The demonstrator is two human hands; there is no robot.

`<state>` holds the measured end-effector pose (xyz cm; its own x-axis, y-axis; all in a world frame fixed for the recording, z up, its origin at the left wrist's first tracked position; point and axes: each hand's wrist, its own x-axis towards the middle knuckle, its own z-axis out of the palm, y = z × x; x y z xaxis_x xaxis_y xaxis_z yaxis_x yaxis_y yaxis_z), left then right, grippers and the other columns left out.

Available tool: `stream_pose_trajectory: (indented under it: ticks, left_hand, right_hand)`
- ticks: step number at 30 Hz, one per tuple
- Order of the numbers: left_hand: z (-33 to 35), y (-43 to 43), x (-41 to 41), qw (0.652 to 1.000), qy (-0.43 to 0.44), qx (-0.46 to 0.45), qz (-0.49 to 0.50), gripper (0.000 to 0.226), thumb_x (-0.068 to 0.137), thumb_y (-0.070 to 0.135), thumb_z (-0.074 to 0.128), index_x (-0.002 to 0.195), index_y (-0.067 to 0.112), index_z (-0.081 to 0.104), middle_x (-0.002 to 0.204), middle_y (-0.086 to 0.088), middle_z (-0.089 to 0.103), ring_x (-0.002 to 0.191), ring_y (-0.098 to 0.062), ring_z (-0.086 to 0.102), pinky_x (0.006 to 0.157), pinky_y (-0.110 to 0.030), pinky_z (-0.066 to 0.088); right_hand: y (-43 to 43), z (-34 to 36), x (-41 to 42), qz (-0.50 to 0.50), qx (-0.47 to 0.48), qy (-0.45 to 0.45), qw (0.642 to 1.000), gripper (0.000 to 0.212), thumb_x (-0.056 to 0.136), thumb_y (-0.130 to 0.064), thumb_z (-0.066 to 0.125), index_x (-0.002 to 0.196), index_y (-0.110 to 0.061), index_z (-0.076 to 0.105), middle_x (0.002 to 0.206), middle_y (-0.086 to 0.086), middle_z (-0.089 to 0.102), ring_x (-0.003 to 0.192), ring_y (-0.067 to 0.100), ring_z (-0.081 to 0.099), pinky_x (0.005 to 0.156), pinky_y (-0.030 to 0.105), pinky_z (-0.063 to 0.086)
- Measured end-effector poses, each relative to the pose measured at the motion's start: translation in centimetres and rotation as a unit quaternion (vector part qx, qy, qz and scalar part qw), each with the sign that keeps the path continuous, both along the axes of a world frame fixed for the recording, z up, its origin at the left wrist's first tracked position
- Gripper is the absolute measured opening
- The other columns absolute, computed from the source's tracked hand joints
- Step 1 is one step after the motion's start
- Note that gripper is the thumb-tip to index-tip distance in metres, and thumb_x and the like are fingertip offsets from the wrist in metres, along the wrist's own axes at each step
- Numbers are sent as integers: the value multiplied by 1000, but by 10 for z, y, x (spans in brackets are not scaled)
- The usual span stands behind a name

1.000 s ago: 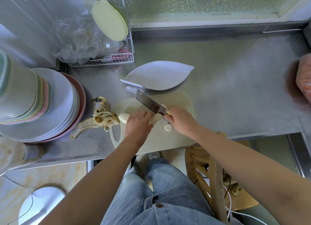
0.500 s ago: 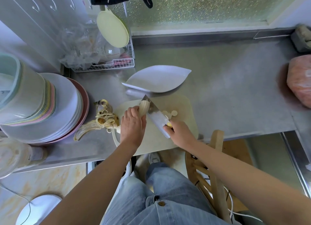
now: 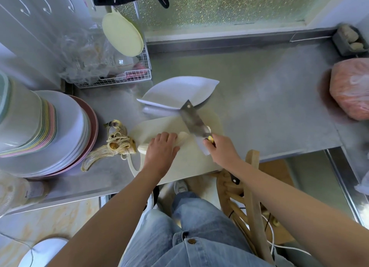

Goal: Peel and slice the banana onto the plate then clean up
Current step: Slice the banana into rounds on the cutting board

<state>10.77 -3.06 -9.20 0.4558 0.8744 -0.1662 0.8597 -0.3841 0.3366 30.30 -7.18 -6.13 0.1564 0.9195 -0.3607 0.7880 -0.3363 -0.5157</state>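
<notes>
Left hand (image 3: pixel 159 148) holds banana (image 3: pixel 183 137); right hand (image 3: pixel 221 150) grips knife (image 3: pixel 192 120) (seemingly raised).

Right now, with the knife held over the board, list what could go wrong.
1. The left hand holds the banana with its fingers close to the cut end; the knife in the right hand may nick them.
2. The cutting board seems to reach past the counter edge; pressing down could tip it.
3. A slice lies near the board's right edge and might roll off.
</notes>
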Motion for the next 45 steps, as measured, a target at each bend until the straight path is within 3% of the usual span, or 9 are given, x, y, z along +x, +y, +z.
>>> stream_pose_trajectory:
  ticks: [3,8,11,16,22,26,31,36,45]
  left_hand:
    - [-1,1,6,999,15,0,-37,34,91,31,55,123,18,51,118,-3,55,108,-25,50,94,-34,37]
    - [1,1,9,1000,0,-10,-8,36,85,32,63,119,23,54,118,2,54,112,-21,48,99,-31,31]
    - [1,-1,5,1000,-26,5,7,31,79,33,69,108,23,62,107,1,59,103,-25,54,93,-35,35]
    - [-1,-3,3,997,-54,15,48,21,76,28,74,96,22,70,95,1,64,92,-26,58,86,-34,39]
    - [0,-3,4,997,-53,1,57,22,78,29,72,99,23,69,98,1,64,95,-26,57,87,-34,38]
    - [0,-2,6,997,-52,-8,65,22,79,30,71,100,24,69,101,2,63,99,-24,55,89,-33,36]
    - [-1,-3,6,996,-47,-12,75,22,80,31,70,101,24,69,101,2,62,99,-23,54,88,-32,37]
    - [-1,-4,6,996,-54,-17,73,22,79,29,71,101,23,68,103,2,62,99,-23,54,88,-33,39]
    - [-1,-6,-3,994,-90,-10,68,23,79,25,73,101,20,69,100,2,65,95,-24,57,83,-34,45]
  right_hand:
    - [8,10,0,52,9,-9,999,31,98,-24,46,69,-15,37,58,-3,36,63,23,41,60,32,26]
    - [29,16,3,51,-24,-36,998,37,96,-25,47,63,-21,31,61,2,37,70,25,39,63,32,26]
    - [31,20,1,72,-59,-36,995,26,95,-26,47,73,-13,47,65,6,42,71,25,40,64,32,28]
    - [29,25,-3,96,-73,-47,992,41,95,-22,46,60,-26,25,60,-4,34,71,25,41,63,31,28]
    - [26,29,-4,133,-56,-70,987,17,97,-21,43,82,-13,42,92,21,61,87,38,57,65,32,30]
    - [24,23,-8,152,-47,-91,983,24,98,-21,41,101,-3,56,97,21,62,92,37,57,67,33,33]
    - [21,6,-13,134,-49,-68,987,17,98,-21,43,82,-14,46,67,2,47,70,28,47,64,33,33]
    - [14,-8,-18,119,-47,-82,988,28,100,-31,41,104,-8,56,94,13,63,88,30,61,67,31,35]
    - [23,17,-11,119,-23,-80,989,25,99,-28,42,92,-7,52,91,19,62,85,35,58,64,31,32]
